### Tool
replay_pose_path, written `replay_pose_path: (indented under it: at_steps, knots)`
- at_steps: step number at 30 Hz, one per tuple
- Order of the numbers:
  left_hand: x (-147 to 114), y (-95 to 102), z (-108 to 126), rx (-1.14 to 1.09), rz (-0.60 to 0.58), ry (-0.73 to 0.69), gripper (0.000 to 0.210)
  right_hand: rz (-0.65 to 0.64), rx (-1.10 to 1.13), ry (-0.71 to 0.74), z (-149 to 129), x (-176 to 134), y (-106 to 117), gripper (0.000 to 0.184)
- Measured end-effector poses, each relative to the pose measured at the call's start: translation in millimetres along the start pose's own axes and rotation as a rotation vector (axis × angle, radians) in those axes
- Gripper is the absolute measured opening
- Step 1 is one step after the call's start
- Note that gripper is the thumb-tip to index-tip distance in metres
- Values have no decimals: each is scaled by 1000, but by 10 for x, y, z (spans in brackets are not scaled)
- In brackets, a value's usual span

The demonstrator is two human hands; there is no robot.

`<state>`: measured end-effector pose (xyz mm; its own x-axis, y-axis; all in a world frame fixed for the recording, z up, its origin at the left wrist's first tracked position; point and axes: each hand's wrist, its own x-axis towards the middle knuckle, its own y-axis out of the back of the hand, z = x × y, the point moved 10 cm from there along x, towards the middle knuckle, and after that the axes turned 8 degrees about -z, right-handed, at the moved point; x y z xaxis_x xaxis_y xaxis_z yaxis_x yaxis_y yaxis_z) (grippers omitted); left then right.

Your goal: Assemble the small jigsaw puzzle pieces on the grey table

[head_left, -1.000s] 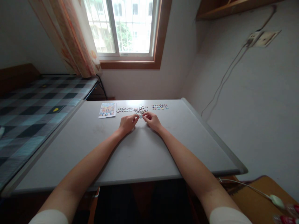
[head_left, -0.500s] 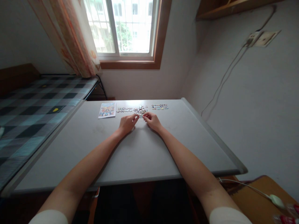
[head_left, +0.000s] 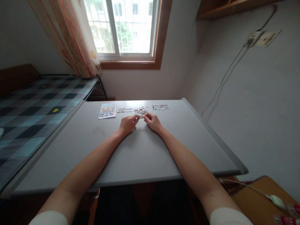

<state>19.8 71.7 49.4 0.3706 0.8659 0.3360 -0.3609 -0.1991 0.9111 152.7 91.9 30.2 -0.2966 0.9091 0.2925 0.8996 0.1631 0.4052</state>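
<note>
Between the fingertips of both hands is a small pale jigsaw puzzle piece (head_left: 142, 117), just in front of a heap of jigsaw pieces (head_left: 141, 110). My left hand (head_left: 128, 124) pinches its left side, thumb and forefinger together. From the right, my right hand (head_left: 152, 121) closes its thumb and fingers on the other side. Rows of puzzle pieces (head_left: 125, 110) lie to the left of the heap, and another group of pieces (head_left: 160, 107) lies to the right. A printed picture sheet (head_left: 107, 111) rests flat at the far left of these.
Everything lies on a white table (head_left: 140, 153) with a grey edge. A bed with a checked cover (head_left: 47, 100) stands on the left, below a curtain (head_left: 72, 40). At the lower right, a white charger (head_left: 277, 201) with a cable sits on a wooden surface (head_left: 250, 200).
The small piece between my fingertips has turned and now shows a paler face. Both hands have barely shifted, and the other pieces and the sheet stay put.
</note>
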Motion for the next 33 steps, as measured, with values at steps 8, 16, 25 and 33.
replay_pose_path:
  at_steps: [8,16,25,33]
  knots:
    - [1,-25,37,-3,-6,-60,34,-44,-101,23,-21,0,-22,24]
    - [-8,-39,32,18,-14,-64,37,-66,-101,37,-47,-1,-46,29]
    - [-4,6,26,-28,1,-20,32,-53,-73,30,-12,13,-44,32]
    - [-1,-4,22,-6,18,-46,30,-69,-54,40,-9,14,-67,32]
